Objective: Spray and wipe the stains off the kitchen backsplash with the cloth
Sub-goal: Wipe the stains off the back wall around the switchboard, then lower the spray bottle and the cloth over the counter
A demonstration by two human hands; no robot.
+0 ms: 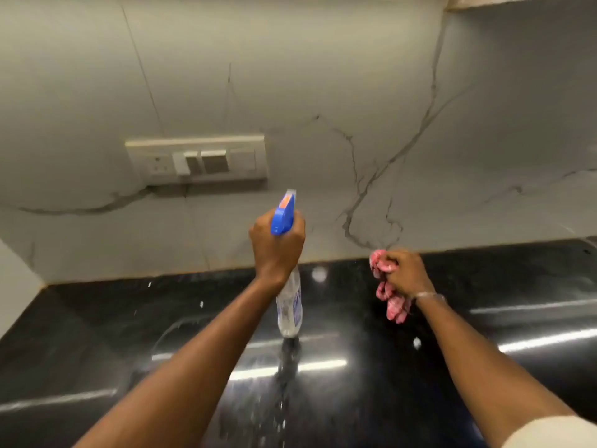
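Counted: one bottle (289, 305), one cloth (392, 302), one switch plate (197, 160), two hands. The left hand (276, 244) is gripping the bottle below and right of the switch plate, fingers clamped round its neck. The blue nozzle is pointing at the grey-veined backsplash (323, 76). The right hand (405, 273), farther right of the switch plate, is clutching the bunched pink cloth, fingers clamped on it, where the backsplash is meeting the black desk (97, 334).

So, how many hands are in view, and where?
2. The left hand grips the spray bottle at centre; the right hand grips the cloth further right, close to the backsplash.
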